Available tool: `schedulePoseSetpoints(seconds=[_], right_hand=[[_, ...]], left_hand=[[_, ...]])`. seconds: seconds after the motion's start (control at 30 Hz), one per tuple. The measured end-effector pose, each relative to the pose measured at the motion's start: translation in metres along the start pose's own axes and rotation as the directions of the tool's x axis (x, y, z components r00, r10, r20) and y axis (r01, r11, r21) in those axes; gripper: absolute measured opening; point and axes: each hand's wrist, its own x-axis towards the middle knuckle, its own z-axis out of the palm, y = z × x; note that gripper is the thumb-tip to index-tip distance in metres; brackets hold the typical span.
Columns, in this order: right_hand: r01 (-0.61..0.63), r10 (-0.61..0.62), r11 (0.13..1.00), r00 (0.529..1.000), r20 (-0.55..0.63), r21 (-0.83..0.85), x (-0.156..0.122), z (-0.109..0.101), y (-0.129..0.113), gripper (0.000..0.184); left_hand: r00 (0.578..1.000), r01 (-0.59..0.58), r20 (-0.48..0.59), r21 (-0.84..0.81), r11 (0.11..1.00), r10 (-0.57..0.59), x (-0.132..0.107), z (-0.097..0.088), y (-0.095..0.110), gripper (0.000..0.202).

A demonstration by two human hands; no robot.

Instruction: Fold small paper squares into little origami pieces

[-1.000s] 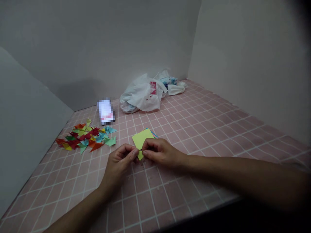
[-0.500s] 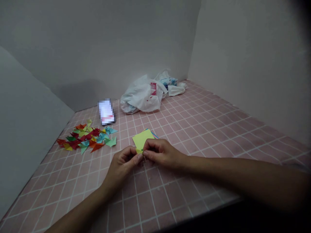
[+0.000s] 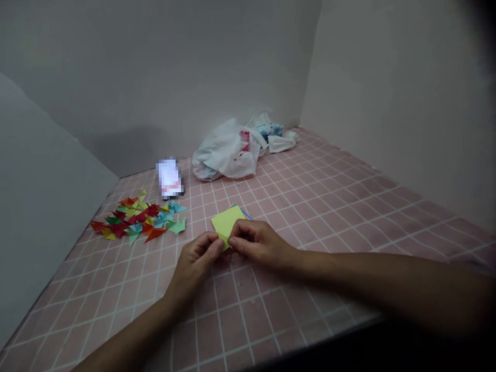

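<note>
A small piece of folded yellow paper is pinched between my two hands, above the pink tiled surface. My left hand grips its left side between thumb and forefinger. On the other side, my right hand closes thumb and fingers at its right edge. Just behind the hands lies a stack of square paper sheets, yellow on top with blue and pink edges showing at the right. My right fingers hide part of this stack.
Folded paper cranes in several colours lie heaped at the left. A phone with a lit, blurred screen stands behind them. A white plastic bag and a blue-and-white packet rest near the back wall.
The yellow paper between my fingers has turned and shows a larger face, with a point downward. My fingers have shifted slightly; both hands stay in nearly the same place.
</note>
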Motion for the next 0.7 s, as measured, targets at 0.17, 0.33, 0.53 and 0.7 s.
schedulePoseSetpoints(seconds=[0.17, 0.33, 0.53, 0.7], right_hand=[[-0.021, 0.019, 0.996, 0.999, 0.028, 0.084, 0.0001, -0.0005, -0.0011, 0.014], [-0.013, 0.009, 0.995, 0.999, 0.04, 0.097, 0.002, -0.0008, 0.0008, 0.013], [0.041, -0.043, 0.999, 0.998, 0.049, 0.032, 0.0039, -0.003, 0.0004, 0.013], [0.018, -0.018, 1.0, 1.0, 0.014, 0.015, 0.0017, -0.0041, -0.0028, 0.016]], left_hand=[[0.999, -0.016, 0.044, 0.033, 0.999, 0.015, -0.0003, 0.0012, 0.0017, 0.021], [0.998, -0.044, 0.043, 0.103, 0.994, 0.04, 0.0004, 0.0007, -0.0004, 0.019], [0.994, -0.032, 0.108, 0.191, 0.981, 0.011, 0.0005, 0.0027, 0.0044, 0.016], [0.994, -0.003, 0.109, 0.117, 0.993, -0.01, 0.0009, 0.0029, 0.006, 0.015]])
